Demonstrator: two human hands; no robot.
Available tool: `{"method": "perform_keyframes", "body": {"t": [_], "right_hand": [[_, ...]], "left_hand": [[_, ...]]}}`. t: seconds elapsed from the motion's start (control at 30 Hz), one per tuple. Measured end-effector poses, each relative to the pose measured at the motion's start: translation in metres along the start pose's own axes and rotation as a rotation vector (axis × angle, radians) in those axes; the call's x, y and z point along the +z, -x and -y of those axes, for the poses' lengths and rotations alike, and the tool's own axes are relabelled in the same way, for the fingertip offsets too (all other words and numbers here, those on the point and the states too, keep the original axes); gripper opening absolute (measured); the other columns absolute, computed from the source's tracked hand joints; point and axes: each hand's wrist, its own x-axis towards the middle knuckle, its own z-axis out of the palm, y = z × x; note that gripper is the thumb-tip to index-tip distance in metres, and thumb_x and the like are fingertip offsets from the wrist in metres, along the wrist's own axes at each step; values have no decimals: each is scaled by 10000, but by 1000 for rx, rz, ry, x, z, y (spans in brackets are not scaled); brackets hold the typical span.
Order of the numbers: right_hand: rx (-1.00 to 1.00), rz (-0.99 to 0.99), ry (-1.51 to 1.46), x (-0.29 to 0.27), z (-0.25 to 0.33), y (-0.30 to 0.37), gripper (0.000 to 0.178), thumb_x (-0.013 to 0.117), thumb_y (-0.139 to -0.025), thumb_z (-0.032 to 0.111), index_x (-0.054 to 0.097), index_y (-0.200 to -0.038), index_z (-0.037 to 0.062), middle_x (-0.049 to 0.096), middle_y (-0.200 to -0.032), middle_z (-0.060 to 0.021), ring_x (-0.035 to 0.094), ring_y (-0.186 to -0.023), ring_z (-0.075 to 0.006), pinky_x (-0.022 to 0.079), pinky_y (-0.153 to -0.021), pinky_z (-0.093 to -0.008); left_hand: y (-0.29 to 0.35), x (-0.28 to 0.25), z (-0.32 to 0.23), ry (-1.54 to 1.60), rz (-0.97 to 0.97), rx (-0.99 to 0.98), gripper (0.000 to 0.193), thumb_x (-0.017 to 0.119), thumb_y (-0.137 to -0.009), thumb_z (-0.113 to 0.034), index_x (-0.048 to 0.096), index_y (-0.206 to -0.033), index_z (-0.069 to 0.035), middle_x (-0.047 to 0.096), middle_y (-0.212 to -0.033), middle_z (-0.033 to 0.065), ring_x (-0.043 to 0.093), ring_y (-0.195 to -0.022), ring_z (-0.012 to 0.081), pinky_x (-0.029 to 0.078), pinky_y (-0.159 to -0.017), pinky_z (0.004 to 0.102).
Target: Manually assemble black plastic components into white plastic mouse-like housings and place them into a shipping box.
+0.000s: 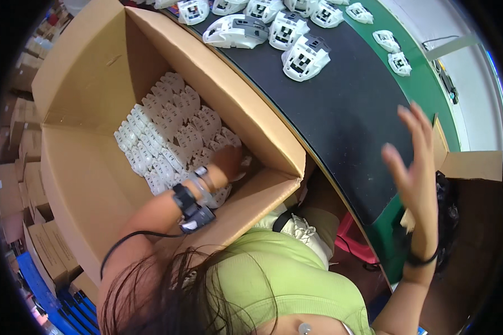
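My left hand (228, 162) reaches down inside a large open cardboard box (84, 159), at its right inner corner. White plastic pieces shaped like computer mouse shells (151, 142) lie there in close rows. A white piece (239, 176) shows right beside the left fingers, which are dim and partly hidden, so whether they grip it is unclear. Over the right part of the black mat (318, 106) my right hand (416, 167) is raised, fingers apart, holding nothing. More mouse shells, white with dark grey parts (306, 57), sit at the mat's far end.
A few white shells (399, 64) rest on the green table surface (382, 42) beyond the mat. Another open cardboard box (475, 166) stands at the right with dark plastic in it. Below the table is a red bin (354, 240). Stacked cartons (50, 248) fill the left side.
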Motion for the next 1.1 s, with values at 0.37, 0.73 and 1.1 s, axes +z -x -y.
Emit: {"method": "perform_keyframes", "body": {"t": [0.37,0.73,1.1], "right_hand": [[504,-109,-234,19,40,121,450,689,-737,97,510,-1146,51,382,-1268,-199,398,-1174,-362,344,-973,-403],[680,-473,556,-23,-126,204,272,623,-768,96,607,-1024,5,621,-993,-159,568,-933,-312,450,-827,-374],[859,-448,204,-50,-96,170,164,534,-829,57,604,-968,3,615,-797,-136,583,-685,-250,477,-661,-327]], "left_hand": [[-20,31,52,-123,429,312,213,571,-807,-250,591,-829,-40,610,-686,141,592,-596,269,458,-514,348],[-2,-251,-72,1438,502,974,665,612,-659,-234,349,-1211,27,547,-1018,146,592,-843,238,506,-764,389],[-10,-175,-193,1348,108,444,500,498,-818,-49,332,-1274,71,480,-1193,159,490,-1104,214,377,-959,341]]}}
